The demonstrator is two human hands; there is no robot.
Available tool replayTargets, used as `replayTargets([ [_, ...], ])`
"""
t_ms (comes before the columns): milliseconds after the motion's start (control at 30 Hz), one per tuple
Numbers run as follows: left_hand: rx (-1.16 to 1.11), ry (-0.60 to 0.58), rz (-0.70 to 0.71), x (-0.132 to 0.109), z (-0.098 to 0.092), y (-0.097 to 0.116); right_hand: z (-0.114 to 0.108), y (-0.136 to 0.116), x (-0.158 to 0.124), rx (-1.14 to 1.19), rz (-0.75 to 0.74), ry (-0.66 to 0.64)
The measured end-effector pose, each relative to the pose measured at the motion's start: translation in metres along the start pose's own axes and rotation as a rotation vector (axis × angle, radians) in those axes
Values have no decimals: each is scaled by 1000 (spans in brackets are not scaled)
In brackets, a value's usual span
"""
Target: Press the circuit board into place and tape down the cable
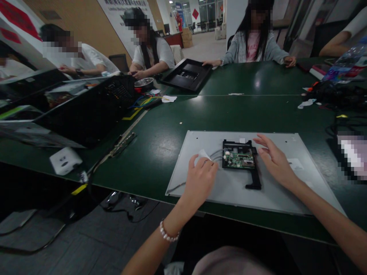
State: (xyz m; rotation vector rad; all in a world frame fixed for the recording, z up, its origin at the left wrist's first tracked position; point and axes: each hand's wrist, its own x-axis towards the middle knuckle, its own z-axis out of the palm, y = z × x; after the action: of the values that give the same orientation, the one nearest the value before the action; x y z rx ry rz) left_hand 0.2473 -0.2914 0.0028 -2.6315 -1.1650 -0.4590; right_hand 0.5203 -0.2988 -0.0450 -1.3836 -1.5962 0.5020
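Note:
A grey metal-backed flat panel (281, 191) lies on the table in front of me. On it rests a black plastic bracket (256, 179) carrying a green circuit board (239, 159). Thin grey cables (215, 153) run from the board's left side to my left hand (202, 175). Its fingers are bent and closed over the panel beside a white strip (204, 154); what sits under the fingertips is hidden. At the bracket's right edge my right hand (272, 160) is open, fingers stretched out, holding nothing.
Across the green table (160, 141), a person's hand touches a black frame (187, 75). Black bins (86, 103), a white device (65, 160) and a metal strip (123, 144) are at the left. A plastic bottle (348, 63) and black cables (323, 93) lie right.

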Motion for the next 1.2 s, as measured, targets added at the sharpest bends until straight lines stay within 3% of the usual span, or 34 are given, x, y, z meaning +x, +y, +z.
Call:
replayTargets([
  [167, -138, 46, -121, -16, -4, -2, -5, -15, 1, -104, -113, -37],
  [300, -147, 82, -273, -30, 3, -13, 1, -34, 3, -261, -341, -205],
  [400, -142, 94, -349, -38, 13, -15, 15, -50, 4, -314, -496, -347],
  [567, -168, 86, -455, -45, 19, -12, 50, -73, 10, -439, -638, -433],
  [767, -228, 24, -413, -44, 17, -14, 79, -79, 18, -587, -718, -447],
  [867, -270, 34, -394, -47, 18, -14, 81, -79, 16, -579, -730, -427],
  [1067, -325, 216, -368, -49, 14, -14, 77, -80, 5, -482, -755, -376],
  [1200, -273, 185, -290, -45, 12, -8, 81, -78, 1, -498, -768, -384],
])
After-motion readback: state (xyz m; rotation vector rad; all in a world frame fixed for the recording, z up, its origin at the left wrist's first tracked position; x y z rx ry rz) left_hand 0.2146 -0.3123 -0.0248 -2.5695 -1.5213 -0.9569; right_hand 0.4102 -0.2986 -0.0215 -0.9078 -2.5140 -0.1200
